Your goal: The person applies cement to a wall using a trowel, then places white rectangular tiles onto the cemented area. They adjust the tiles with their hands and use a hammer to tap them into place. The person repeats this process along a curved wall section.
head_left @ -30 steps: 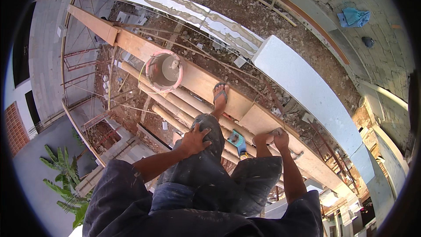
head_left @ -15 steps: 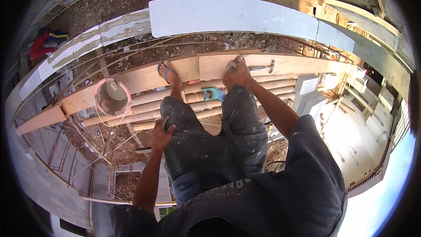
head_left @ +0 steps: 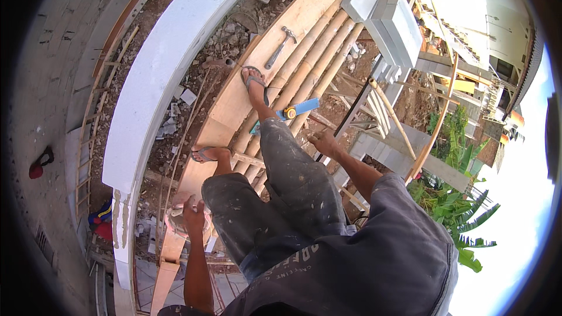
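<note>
My left hand (head_left: 194,217) hangs with its fingers apart over the pink-rimmed bucket (head_left: 174,222), covering part of it. Whether it touches the rim I cannot tell. My right hand (head_left: 325,143) is held out beside my right knee, fingers loosely apart and nothing visible in them. Ahead of my right foot a claw hammer (head_left: 280,50) lies on the wooden plank (head_left: 231,96). By my right shin a yellow tape measure (head_left: 290,113) rests on or against a flat blue tool (head_left: 307,106), above the bamboo poles (head_left: 316,61).
I stand in sandals on the plank and bamboo scaffold. A white block wall (head_left: 146,58) runs along the left, with rubble (head_left: 234,32) between. Grey blocks (head_left: 392,23) are stacked at the far right. Banana leaves (head_left: 468,222) show at right. A person in red (head_left: 103,231) is down left.
My view has swung to the right. My right hand has come off the plank near the hammer and out to my side. My left hand has gone from my thigh to over the bucket.
</note>
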`<state>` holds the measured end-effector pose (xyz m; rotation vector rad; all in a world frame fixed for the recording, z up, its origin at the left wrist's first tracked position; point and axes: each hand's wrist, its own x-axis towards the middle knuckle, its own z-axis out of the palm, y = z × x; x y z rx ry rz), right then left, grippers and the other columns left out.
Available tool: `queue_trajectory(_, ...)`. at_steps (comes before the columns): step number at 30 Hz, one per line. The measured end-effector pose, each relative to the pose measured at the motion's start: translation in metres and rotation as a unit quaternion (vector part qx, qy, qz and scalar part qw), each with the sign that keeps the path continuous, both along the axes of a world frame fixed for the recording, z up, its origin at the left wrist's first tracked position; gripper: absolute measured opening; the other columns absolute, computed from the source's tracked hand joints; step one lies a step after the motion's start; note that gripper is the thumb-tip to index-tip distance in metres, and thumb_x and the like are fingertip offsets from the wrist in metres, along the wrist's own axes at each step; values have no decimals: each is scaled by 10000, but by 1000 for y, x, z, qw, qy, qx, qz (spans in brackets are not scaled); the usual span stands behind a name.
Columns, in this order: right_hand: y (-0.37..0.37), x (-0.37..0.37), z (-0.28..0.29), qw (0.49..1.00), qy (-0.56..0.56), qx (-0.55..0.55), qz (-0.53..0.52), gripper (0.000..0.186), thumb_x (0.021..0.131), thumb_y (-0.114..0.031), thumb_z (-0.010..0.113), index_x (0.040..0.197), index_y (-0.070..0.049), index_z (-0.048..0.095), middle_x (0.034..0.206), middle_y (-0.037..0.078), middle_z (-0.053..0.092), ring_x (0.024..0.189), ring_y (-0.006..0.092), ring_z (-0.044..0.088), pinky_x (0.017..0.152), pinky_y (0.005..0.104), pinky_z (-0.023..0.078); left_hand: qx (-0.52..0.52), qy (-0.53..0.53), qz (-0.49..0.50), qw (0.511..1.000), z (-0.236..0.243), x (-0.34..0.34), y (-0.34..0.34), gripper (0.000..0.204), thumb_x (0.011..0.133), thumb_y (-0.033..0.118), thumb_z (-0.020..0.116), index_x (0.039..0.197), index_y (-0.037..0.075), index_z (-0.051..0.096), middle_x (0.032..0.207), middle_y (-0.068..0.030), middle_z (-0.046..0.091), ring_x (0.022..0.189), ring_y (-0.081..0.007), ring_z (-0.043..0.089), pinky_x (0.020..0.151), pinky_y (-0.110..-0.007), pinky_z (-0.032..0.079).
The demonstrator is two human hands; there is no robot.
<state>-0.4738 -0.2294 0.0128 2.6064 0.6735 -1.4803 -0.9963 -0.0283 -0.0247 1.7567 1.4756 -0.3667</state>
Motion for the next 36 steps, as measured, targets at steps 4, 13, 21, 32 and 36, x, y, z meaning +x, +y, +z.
queue_trajectory(4, -2, -18, 14, 997, 59, 33, 35, 405, 904, -376, 551, 1009, -17, 704, 992, 261, 682, 954, 421, 652, 876, 478, 492, -113, -60, 58, 990, 24, 75, 49, 441, 894, 292, 676, 1252, 43, 613, 1159, -192, 652, 993, -327, 660, 853, -410, 516)
queue_trajectory(13, 80, 27, -29, 985, 8, 167, -37, 194, 826, -94, 530, 861, 36, 669, 786, 124, 676, 716, 213, 629, 642, 338, 503, -86, -112, 116, 983, 51, 140, 43, 463, 910, 368, 617, 1270, 77, 607, 1278, -188, 602, 1188, -384, 562, 1009, -467, 451)
queue_trajectory(21, 249, -59, -14, 878, 96, 257, 391, 143, 819, -116, 544, 862, -53, 664, 782, 182, 666, 743, 339, 670, 692, 402, 518, -37, -119, 478, 869, 22, 80, -93, 420, 868, 311, 674, 1201, 56, 648, 1159, -232, 647, 1093, -390, 619, 951, -440, 489)
queue_trajectory(32, 268, -336, -62, 759, 236, 52, 605, 250, 863, -219, 601, 1042, -53, 649, 933, 206, 694, 928, 402, 662, 804, 466, 517, -35, -14, 793, 608, -39, 39, -271, 413, 883, 282, 686, 1160, -23, 653, 1028, -235, 705, 973, -318, 692, 846, -386, 523)
queue_trajectory(36, 255, -397, -72, 709, 241, 22, 663, 245, 851, -221, 604, 1025, -55, 655, 919, 209, 693, 904, 398, 665, 803, 464, 524, -58, -34, 833, 550, -57, 56, -297, 414, 878, 270, 687, 1170, -21, 654, 1029, -227, 709, 980, -291, 687, 853, -371, 519)
